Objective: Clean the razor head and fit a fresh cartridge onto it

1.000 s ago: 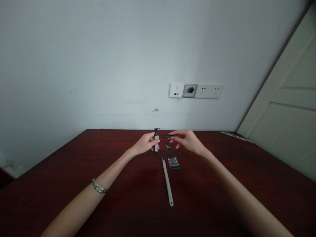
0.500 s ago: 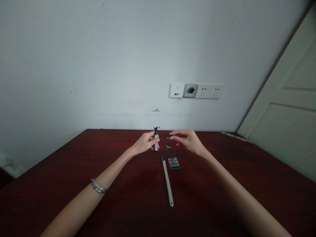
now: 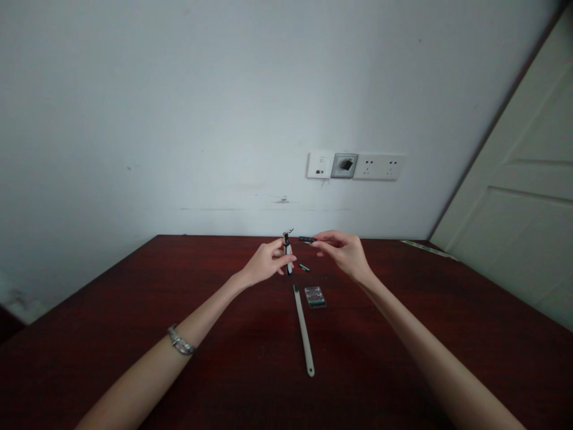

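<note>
My left hand (image 3: 267, 263) grips a razor (image 3: 289, 258) with a pale grey handle, black neck and shiny head, held upright above the table. The thumb and fingers are closed around its handle. My right hand (image 3: 342, 254) pinches a small black bar-shaped piece (image 3: 307, 239), held level just right of the razor's head and apart from it. The piece looks like a razor cover or cartridge, but I cannot tell which. Below, between the hands, lies a small green-and-black strip (image 3: 304, 267), like a blade cartridge.
A long grey stick (image 3: 304, 334) with a dark tip lies on the dark red table (image 3: 215, 382). Beside it is a clear plastic case (image 3: 315, 292) with a green piece inside. The wall with sockets (image 3: 376, 167) rises behind; a flat strip (image 3: 427, 248) lies far right.
The razor has turned and tilted slightly, shifting a little right with my left hand. My right hand has moved slightly right and up with the black piece.
</note>
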### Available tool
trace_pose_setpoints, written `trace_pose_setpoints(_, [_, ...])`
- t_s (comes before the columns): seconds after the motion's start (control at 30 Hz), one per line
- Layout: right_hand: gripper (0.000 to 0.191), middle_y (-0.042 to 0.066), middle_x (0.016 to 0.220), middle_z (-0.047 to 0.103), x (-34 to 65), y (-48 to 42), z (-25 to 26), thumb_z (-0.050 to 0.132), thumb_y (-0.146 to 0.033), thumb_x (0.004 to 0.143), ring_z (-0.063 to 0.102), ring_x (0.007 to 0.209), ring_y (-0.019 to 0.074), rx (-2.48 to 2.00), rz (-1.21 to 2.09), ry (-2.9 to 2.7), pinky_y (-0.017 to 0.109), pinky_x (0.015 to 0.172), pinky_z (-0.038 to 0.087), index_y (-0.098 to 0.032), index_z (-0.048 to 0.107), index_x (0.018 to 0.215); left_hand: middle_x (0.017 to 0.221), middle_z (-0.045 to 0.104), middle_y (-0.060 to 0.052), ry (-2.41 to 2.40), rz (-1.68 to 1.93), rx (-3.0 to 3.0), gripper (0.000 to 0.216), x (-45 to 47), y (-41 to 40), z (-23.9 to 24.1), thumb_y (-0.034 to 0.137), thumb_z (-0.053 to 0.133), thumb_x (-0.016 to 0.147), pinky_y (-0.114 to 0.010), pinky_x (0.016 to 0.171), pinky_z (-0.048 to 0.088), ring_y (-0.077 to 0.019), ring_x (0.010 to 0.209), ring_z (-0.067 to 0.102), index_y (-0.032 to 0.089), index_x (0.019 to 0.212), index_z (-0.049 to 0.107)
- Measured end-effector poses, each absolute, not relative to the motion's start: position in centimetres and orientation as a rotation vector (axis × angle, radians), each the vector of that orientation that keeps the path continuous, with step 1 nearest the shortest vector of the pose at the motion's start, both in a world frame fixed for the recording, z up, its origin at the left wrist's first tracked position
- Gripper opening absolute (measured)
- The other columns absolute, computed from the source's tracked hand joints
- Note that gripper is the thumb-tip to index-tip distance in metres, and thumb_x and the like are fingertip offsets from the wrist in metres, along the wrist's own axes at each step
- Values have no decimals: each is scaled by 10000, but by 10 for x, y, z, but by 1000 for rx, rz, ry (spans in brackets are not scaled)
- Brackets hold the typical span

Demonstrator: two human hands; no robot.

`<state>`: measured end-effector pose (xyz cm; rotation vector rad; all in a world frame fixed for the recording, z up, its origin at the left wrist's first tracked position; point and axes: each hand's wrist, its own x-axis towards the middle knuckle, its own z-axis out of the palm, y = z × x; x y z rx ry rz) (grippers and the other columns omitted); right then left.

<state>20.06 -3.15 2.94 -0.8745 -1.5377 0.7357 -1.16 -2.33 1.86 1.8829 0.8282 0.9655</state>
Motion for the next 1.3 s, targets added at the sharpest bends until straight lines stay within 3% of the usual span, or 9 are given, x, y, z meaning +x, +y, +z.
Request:
trace_pose_setpoints(0.23, [260, 50, 768, 710, 198, -33, 31, 743, -376, 644, 642, 553, 141, -857, 719, -1517, 272, 524, 575, -153, 698, 770, 692, 647, -10, 744, 1131, 1940, 305, -2, -28, 7, 314, 676, 731, -247, 564, 540, -144, 601, 642, 136, 924, 522])
trace_pose_setpoints(0.43, [224, 41, 693, 714, 195, -34, 32, 755, -314, 633, 639, 500, 138, -791, 841, -1519, 245, 471, 536, -150, 685, 768, 600, 568, 30, 719, 1364, 2118, 191, 9, -37, -3, 280, 630, 759, -155, 458, 430, -72, 491, 547, 135, 811, 518])
trace_pose_setpoints(0.6, [213, 47, 697, 723, 194, -34, 34, 761, -302, 631, 648, 518, 148, -744, 881, -1487, 261, 489, 547, -157, 682, 765, 559, 528, 48, 819, 1494, 2139, 217, 14, -42, -7, 309, 633, 765, -138, 417, 369, -47, 439, 469, 147, 800, 493])
trace_pose_setpoints(0.73, [199, 51, 708, 723, 195, -32, 32, 758, -286, 639, 682, 642, 181, -701, 903, -1479, 267, 519, 567, -158, 681, 771, 526, 527, 55, 828, 1542, 2110, 268, 15, -42, -10, 356, 655, 756, -141, 410, 363, -42, 415, 433, 155, 771, 478])
trace_pose_setpoints(1.3, [259, 56, 699, 725, 184, -40, 38, 785, -303, 584, 694, 655, 191, -757, 1025, -1379, 327, 641, 588, -155, 721, 787, 475, 459, 88, 794, 1468, 2156, 274, 23, -45, -24, 366, 624, 791, -141, 384, 251, -27, 389, 335, 165, 733, 447])
